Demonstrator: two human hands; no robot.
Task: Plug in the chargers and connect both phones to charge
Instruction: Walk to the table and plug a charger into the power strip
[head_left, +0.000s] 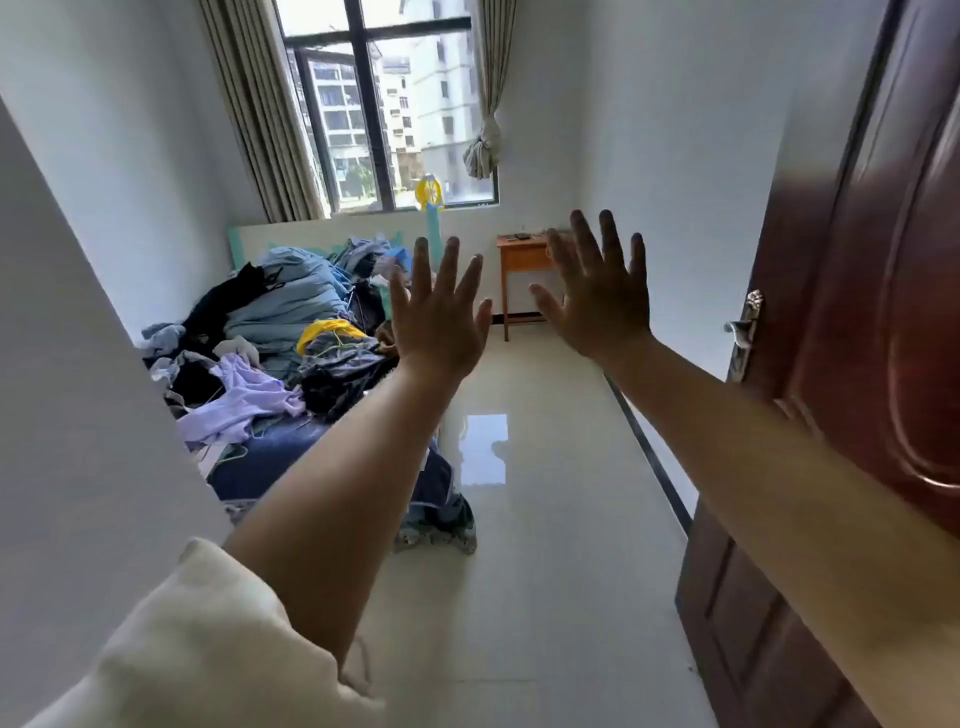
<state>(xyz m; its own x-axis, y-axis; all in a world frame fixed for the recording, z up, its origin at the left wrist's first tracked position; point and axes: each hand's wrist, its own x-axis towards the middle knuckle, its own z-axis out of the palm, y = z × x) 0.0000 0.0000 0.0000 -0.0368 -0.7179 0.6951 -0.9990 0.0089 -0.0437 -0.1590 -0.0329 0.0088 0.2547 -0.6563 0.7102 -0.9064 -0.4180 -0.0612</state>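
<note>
My left hand (439, 317) and my right hand (597, 291) are both raised in front of me, fingers spread, backs toward the camera, holding nothing. Far behind them, against the back wall under the window, stands a small wooden table (522, 254). A few small dark items (519, 237) lie on its top; they are too small to tell apart. My right hand covers the table's right part. No charger, cable or socket can be made out.
A bed (291, 457) at the left is heaped with clothes (291, 322). A dark wooden door (857, 312) stands open at the right, its handle (745, 325) beside my right arm. Glossy tiled floor (545, 467) runs to the table. A white wall corner (78, 364) is close on the left.
</note>
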